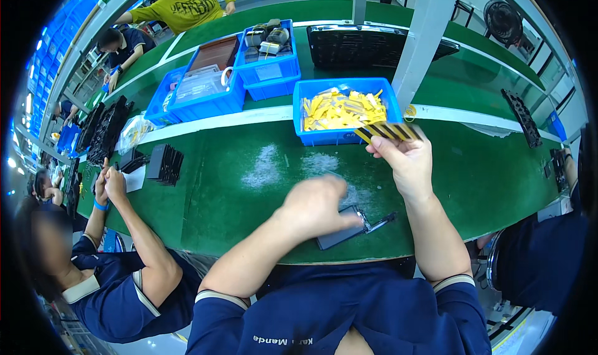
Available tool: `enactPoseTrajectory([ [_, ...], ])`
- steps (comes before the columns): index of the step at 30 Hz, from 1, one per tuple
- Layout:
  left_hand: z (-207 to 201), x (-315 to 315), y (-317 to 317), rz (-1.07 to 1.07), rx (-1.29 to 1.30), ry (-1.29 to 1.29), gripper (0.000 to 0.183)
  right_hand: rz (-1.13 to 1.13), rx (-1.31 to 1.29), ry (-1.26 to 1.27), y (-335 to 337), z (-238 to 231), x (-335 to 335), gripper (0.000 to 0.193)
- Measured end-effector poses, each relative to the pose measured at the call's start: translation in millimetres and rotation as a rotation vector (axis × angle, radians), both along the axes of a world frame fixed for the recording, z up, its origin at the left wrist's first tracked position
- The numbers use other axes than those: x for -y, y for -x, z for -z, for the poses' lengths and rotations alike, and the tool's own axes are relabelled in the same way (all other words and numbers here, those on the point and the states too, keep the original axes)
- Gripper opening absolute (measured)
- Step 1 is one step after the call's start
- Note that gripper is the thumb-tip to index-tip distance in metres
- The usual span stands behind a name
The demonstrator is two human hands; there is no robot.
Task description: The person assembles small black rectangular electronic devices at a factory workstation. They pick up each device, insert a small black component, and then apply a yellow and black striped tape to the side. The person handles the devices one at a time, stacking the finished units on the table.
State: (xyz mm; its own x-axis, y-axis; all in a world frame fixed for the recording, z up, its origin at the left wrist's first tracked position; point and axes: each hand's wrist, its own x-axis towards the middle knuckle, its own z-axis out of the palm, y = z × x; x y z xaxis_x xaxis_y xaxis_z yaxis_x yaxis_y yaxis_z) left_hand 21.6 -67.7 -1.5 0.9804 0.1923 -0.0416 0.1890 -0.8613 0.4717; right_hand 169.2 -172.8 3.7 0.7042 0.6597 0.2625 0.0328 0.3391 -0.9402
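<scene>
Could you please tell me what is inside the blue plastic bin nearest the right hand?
The blue rectangular plastic bin holds a loose heap of small yellow strips; the heap covers its floor, so anything underneath cannot be seen.

Green tabletop [212, 174]. Toward far edge: one blue rectangular plastic bin [269, 73], holding dark banded blocks [273, 36]; one broad, flat black panel [342, 50]. Toward left edge: one row of thin black upright slabs [165, 165]. Toward right edge: one long black slotted part [522, 118]. Beyond far edge, right: one round black fan [503, 22].
</scene>
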Motion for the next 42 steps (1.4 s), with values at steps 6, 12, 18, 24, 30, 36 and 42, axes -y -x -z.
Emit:
enactPoseTrajectory([
  [6, 15.7, 4.9, 2.1, 0.108, 0.110, 0.099, 0.037, 0.136, 0.304, 0.001, 5.0, 1.0, 3.9, 0.019],
  [12, 17.1, -9.9, -5.5, -0.170, 0.336, 1.012, 0.016, 0.196, 0.731, 0.059, 5.7, -5.2, 7.2, 0.016],
  [18, 22.9, -10.4, -6.1, -0.157, 0.539, 1.008, 0.027, 0.182, 0.855, 0.235, 7.6, -3.3, 6.4, 0.015],
  [24, 18.1, -13.7, -2.4, -0.161, 0.439, 1.111, 0.025, 0.169, 0.828, 0.250, 9.2, -1.9, 4.9, 0.018],
  [30, 22.3, -16.0, -2.2, -0.150, 0.443, 1.126, 0.026, 0.107, 0.807, 0.180, 8.9, 0.6, 2.0, 0.027],
  [36, 21.4, -15.3, -2.5, -0.139, 0.467, 1.121, 0.026, 0.077, 0.908, 0.168, 5.1, 0.1, 2.8, 0.028],
  [42, 22.8, -14.7, -3.0, -0.142, 0.461, 1.187, 0.024, 0.117, 0.935, 0.192, 8.5, -1.2, 2.5, 0.025],
])
